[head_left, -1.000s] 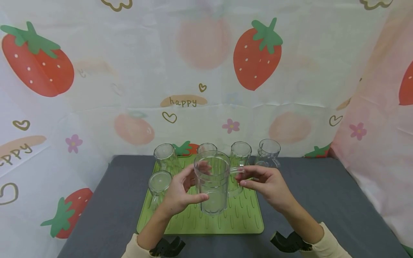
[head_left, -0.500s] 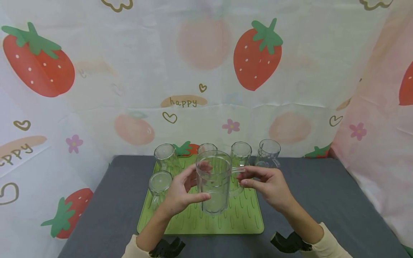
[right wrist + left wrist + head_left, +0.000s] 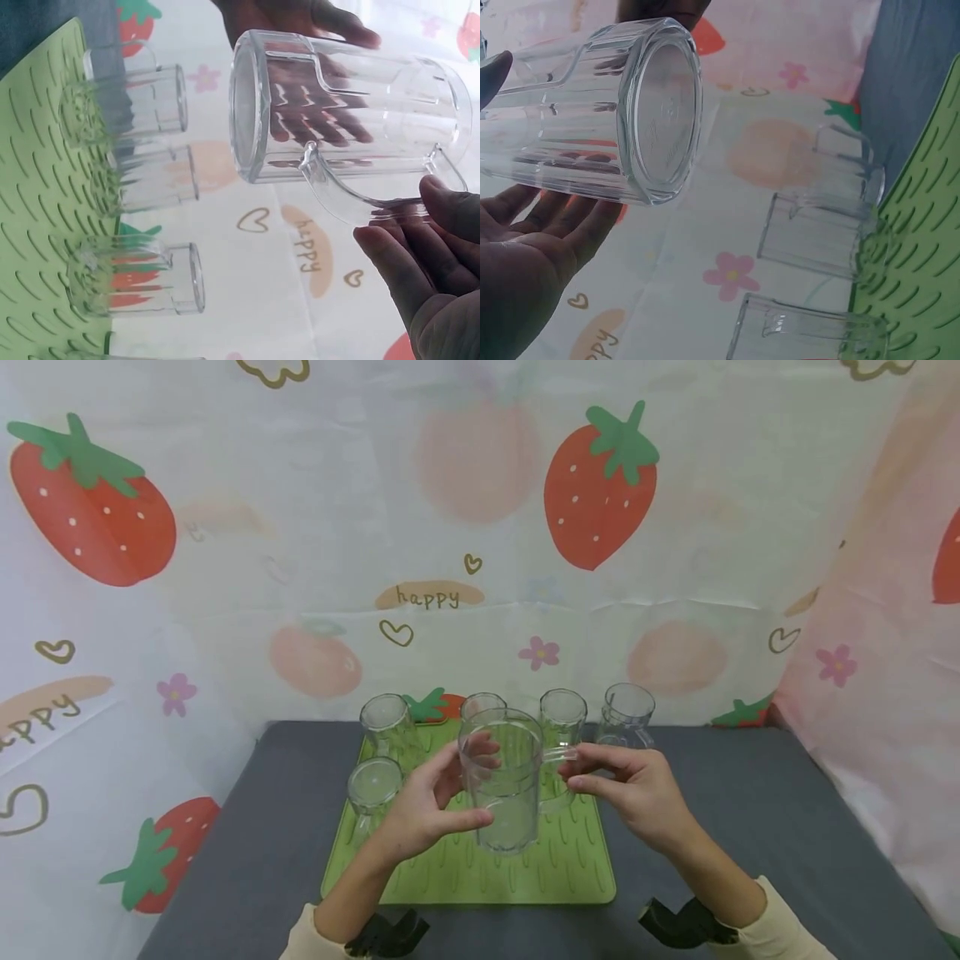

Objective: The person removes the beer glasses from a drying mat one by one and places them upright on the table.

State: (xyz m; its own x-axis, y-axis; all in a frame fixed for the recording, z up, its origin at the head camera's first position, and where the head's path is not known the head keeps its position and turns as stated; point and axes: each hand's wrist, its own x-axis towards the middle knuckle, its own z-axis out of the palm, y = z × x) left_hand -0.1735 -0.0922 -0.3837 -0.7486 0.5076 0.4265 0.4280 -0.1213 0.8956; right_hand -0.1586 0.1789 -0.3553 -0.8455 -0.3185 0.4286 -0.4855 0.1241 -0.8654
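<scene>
A clear glass mug point(image 3: 510, 814) hangs upright in front of me, above the green ribbed mat point(image 3: 450, 881). My left hand point(image 3: 423, 806) grips its body, thumb on the near side and fingers behind, visible through the glass. With thumb and fingers, my right hand point(image 3: 641, 793) holds the mug's handle point(image 3: 345, 201), which points right. The left wrist view shows the thick round base point(image 3: 667, 112). Nothing is visible inside the mug.
More clear mugs stand behind: one at back left point(image 3: 386, 718), a left front mug point(image 3: 373, 789), a partly covered middle mug point(image 3: 483, 700), another point(image 3: 562, 706), and a far right mug point(image 3: 628, 706). A grey cloth point(image 3: 750, 827) covers the table; a strawberry-print curtain point(image 3: 495, 643) hangs behind.
The mug has shifted slightly to the right and a little upward in the head view, both hands moving with it. The mugs on the mat stay where they were.
</scene>
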